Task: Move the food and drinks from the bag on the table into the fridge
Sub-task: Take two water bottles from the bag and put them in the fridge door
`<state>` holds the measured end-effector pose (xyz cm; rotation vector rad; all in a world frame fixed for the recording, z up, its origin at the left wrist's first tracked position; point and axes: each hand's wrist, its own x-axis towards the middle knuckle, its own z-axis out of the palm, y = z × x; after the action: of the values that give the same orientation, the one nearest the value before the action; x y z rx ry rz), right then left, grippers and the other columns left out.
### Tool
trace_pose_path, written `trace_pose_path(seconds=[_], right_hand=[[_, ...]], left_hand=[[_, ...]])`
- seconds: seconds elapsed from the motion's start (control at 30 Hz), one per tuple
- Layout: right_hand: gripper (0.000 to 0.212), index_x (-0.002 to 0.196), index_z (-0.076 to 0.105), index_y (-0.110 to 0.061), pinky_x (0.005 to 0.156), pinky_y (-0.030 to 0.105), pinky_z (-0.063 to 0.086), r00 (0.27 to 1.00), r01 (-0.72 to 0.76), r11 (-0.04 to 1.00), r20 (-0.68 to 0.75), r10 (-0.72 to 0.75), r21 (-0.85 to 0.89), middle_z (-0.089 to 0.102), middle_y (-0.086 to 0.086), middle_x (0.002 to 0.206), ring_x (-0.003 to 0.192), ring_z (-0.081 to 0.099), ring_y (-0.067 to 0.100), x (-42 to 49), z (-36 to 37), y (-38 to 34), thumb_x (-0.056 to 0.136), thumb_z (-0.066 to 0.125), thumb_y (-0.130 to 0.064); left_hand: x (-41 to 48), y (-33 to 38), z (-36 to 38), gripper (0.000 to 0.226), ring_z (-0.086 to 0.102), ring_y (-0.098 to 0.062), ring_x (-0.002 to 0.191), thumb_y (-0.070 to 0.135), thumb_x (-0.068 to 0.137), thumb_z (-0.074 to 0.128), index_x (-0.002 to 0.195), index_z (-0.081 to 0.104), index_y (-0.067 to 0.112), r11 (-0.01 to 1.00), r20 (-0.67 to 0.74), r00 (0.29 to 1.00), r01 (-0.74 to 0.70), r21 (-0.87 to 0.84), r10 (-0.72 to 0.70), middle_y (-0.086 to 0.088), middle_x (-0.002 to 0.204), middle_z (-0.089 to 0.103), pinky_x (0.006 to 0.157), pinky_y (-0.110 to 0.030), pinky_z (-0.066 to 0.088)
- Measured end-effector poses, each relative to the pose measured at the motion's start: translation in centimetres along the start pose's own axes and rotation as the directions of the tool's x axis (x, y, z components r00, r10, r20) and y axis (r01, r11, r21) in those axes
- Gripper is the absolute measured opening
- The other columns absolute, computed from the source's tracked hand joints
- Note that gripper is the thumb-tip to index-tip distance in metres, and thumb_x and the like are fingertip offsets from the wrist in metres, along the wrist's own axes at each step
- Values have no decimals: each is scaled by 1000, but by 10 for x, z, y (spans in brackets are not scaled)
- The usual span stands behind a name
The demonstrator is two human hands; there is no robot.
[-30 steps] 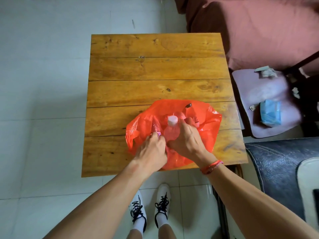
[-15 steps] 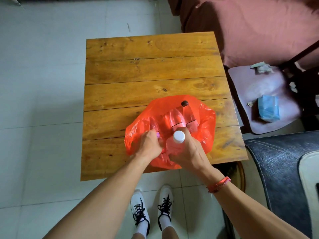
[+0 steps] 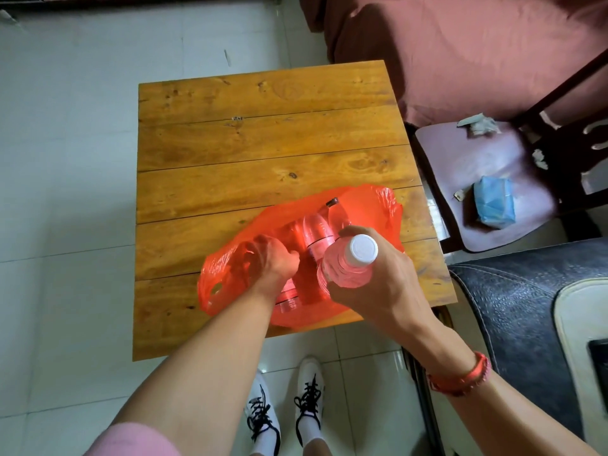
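An orange plastic bag [image 3: 375,205] lies open on the near half of a wooden table [image 3: 263,143]. My right hand [image 3: 378,281] grips a clear water bottle with a white cap [image 3: 352,264] and holds it upright above the bag. My left hand [image 3: 269,261] is inside the bag's mouth with curled fingers; what it holds is hidden. Two more bottles [image 3: 317,232] lie in the bag, one with a dark cap [image 3: 332,202]. The fridge is out of view.
A purple-cushioned wooden chair [image 3: 483,179] with a blue packet [image 3: 493,202] stands right of the table. A dark seat [image 3: 513,291] is at the near right, a reddish sofa cover [image 3: 460,44] at the far right. Pale floor tiles [image 3: 65,159] lie to the left.
My right hand has lifted the white-capped bottle up out of the bag and toward me. My left hand has stayed at the bag's mouth.
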<state>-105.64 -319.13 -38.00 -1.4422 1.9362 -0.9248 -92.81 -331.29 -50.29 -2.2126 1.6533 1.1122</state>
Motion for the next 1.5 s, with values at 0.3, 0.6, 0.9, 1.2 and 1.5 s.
trace_pose_path(seconds=[0.3, 0.6, 0.9, 1.2, 1.5], right_hand=[[66, 118, 61, -29, 70, 18, 48, 999, -32, 998, 14, 33, -48, 67, -12, 103, 88, 61, 8, -1, -10, 16, 59, 87, -16], [62, 114, 61, -27, 65, 15, 47, 999, -15, 1000, -37, 14, -22, 65, -14, 99, 84, 60, 3, 1, -17, 5, 61, 89, -13], [74, 126, 52, -17, 61, 15, 43, 998, -62, 995, -27, 60, -73, 60, -15, 88, 78, 59, 14, 2, -28, -27, 63, 90, -16], [48, 100, 62, -21, 55, 16, 47, 995, -97, 995, -19, 97, -20, 67, -10, 79, 72, 64, 8, -2, -52, -86, 61, 89, -18], [55, 99, 62, -33, 74, 45, 59, 998, -26, 991, -47, 33, 130, 70, -7, 91, 85, 68, 22, -3, -73, -173, 52, 89, -24]], left_hand=[[4, 0, 10, 103, 33, -34, 142, 39, 84, 74, 149, 8, -6, 996, -13, 997, -81, 32, 81, -20, 152, 37, 115, -43, 20], [-24, -2, 1, 92, 54, -42, 117, 29, 77, 77, 146, 21, 6, 969, -36, 968, -247, 10, 247, -22, 130, 49, 87, -42, 46], [-73, -16, -40, 59, 55, -37, 109, 10, 66, 76, 117, 46, 8, 907, -137, 914, -400, -132, 383, -13, 118, 54, 85, -39, 43], [-138, -29, -127, 52, 62, -20, 88, 19, 58, 81, 99, 50, 29, 787, -286, 836, -542, -293, 469, 4, 97, 62, 73, -34, 52], [-212, -45, -242, 63, 64, -5, 88, 22, 64, 88, 115, 53, 32, 624, -390, 726, -687, -373, 566, 13, 98, 67, 66, -16, 48]])
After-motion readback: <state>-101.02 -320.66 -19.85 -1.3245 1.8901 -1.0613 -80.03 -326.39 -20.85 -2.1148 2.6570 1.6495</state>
